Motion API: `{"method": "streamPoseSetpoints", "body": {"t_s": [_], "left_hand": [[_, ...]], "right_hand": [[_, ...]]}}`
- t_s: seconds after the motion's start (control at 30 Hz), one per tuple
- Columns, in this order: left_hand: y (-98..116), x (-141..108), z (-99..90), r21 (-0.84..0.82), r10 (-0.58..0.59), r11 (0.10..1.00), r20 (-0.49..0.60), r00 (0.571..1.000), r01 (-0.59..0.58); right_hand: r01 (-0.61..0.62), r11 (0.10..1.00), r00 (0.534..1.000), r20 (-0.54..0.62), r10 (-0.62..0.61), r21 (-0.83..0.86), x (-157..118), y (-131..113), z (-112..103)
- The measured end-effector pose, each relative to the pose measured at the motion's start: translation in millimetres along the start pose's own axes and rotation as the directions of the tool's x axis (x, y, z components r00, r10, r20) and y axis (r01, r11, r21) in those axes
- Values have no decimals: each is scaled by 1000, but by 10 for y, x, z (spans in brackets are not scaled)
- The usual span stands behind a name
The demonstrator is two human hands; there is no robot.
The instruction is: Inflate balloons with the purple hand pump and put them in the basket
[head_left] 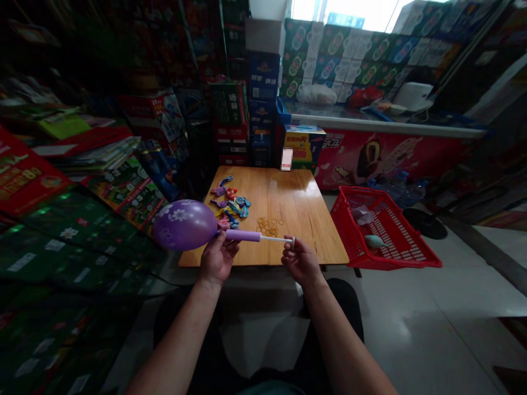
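Observation:
A purple balloon [185, 224] with white flower prints, inflated, sits on the nozzle end of a purple hand pump [244, 235]. My left hand [219, 258] is closed round the balloon's neck and the pump's nozzle end. The pump's white rod is pulled out to the right, and my right hand [300, 260] grips the handle at its end. Behind the pump, on the wooden table [288, 192], lie a pile of uninflated coloured balloons [234, 207] and several tan rubber bands [269, 226].
Right of the table a red plastic basket [343, 219] on the floor holds a small pale green balloon [374, 241]. A phone [287, 159] stands at the table's back edge. Stacked green cartons [49, 247] rise at the left; a pink freezer [349, 156] is behind.

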State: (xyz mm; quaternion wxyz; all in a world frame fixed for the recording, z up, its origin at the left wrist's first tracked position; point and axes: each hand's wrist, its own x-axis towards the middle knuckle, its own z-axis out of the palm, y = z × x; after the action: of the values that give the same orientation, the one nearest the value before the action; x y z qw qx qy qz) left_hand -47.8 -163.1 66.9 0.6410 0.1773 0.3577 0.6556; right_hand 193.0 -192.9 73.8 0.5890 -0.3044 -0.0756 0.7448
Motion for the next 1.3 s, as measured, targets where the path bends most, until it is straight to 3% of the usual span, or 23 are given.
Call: {"method": "streamPoseSetpoints", "body": {"t_s": [0.1, 0.37, 0.53, 0.67, 0.83, 0.9, 1.13, 1.3], "left_hand": [[-94, 267, 45, 0, -3, 1000, 33, 999, 3], [-364, 1217, 147, 16, -105, 994, 84, 991, 104], [-549, 1776, 59, 18, -121, 993, 58, 991, 120], [-679, 1984, 67, 91, -122, 989, 68, 990, 116], [-794, 2093, 102, 71, -176, 983, 57, 983, 172], [-823, 2115, 94, 65, -190, 980, 66, 980, 186], [-854, 2047, 63, 40, -210, 978, 92, 973, 207], [-624, 2155, -24, -58, -93, 994, 2, 996, 93]], "right_hand": [[53, 992, 997, -48, -59, -113, 288, 13, 12], [-15, 996, 1000, -16, 14, -83, 1264, -57, -77], [-54, 950, 998, -7, 55, -307, 1908, -223, -272], [17, 826, 999, -23, -37, -563, 2253, -298, -337], [272, 398, 956, 200, -213, -876, 2301, -288, -230], [332, 305, 932, 260, -252, -893, 2258, -267, -213], [390, 267, 896, 296, -331, -881, 2155, -232, -231], [371, 192, 895, 294, -337, -909, 2141, -275, -271]]}}
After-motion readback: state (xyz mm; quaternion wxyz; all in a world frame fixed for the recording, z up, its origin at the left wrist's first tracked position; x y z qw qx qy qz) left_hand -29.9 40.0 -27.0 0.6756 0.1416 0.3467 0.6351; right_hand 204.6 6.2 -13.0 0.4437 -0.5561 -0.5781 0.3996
